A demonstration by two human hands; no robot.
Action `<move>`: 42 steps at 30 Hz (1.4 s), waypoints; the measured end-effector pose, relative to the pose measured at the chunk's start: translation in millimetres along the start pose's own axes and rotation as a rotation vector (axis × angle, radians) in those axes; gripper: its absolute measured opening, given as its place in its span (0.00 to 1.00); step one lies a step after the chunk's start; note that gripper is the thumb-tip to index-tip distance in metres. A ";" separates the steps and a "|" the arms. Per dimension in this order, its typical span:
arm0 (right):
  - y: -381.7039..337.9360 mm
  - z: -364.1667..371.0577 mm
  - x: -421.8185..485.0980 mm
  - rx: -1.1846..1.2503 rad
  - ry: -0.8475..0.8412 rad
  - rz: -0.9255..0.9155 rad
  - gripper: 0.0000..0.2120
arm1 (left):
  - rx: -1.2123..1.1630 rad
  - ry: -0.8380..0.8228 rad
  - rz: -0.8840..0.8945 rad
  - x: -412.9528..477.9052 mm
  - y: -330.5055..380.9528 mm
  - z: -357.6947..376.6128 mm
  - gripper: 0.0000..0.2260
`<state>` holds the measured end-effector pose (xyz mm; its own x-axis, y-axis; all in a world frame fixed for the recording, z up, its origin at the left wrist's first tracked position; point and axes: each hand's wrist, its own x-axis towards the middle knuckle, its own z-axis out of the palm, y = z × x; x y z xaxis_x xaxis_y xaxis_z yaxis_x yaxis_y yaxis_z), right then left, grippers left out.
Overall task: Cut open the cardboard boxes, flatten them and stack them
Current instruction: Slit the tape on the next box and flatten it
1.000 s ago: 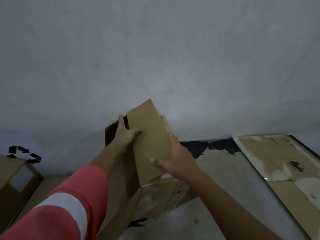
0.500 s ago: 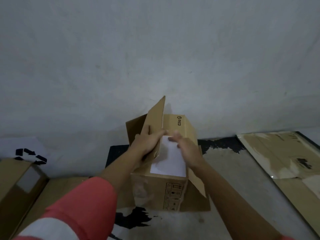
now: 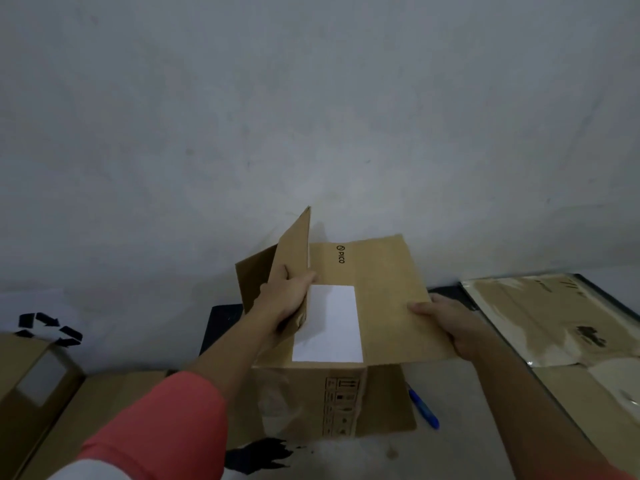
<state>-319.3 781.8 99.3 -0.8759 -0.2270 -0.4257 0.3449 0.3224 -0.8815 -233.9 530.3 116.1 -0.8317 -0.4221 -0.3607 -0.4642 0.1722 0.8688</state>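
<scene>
Looking down at a grey floor (image 3: 467, 427) meeting a pale wall (image 3: 311, 116).

Showing at far left a closed cardboard box (image 3: 31, 386), apparently not yet cut, with a black recycling mark (image 3: 48, 327) behind it and a flat brown sheet (image 3: 114, 393) lying just beside it.

Reaching in from lower left with a coral sleeve (image 3: 156, 427). Gripping the left top flap (image 3: 294, 251) with the left hand (image 3: 287, 299), thumb and fingers curled round its edge, and holding it upright.

Standing the open box (image 3: 311, 400) on its base in the middle of the floor, near the wall.

Gripping the outer edge of the right flap (image 3: 384, 296) with the right hand (image 3: 446, 323), thumb on top and fingers wrapped beneath, and spreading it out nearly level. Carrying on that flap a white label (image 3: 329, 323) and a small printed logo.

Leaving a blue tool (image 3: 424, 407) on the floor just beside the box's lower right side; too small for telling cutter from pen.

Showing at far right flattened cardboard (image 3: 554, 323) lying on the floor, seemingly finished.

Judging the task partway done: top flaps of the middle box opened, body not yet collapsed, so flattening and stacking remaining, with the left-hand box waiting after that.
</scene>
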 end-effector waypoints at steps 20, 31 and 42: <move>5.0 74.6 -7.4 -0.222 -0.156 -0.436 0.20 | 0.329 -0.227 0.109 1.1 44.7 -35.3 0.22; 81.7 25.3 -6.6 -0.010 -0.588 -0.280 0.12 | 0.261 -0.184 0.006 22.8 31.8 -48.3 0.52; 33.0 43.9 74.6 -0.126 -0.037 -0.197 0.44 | 0.190 -0.171 -0.123 53.9 16.3 -44.9 0.53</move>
<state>-358.5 735.2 29.5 -0.9085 -0.3293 -0.2573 0.1219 0.3800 -0.9169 -272.6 470.4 126.1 -0.7973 -0.2965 -0.5258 -0.6004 0.2998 0.7414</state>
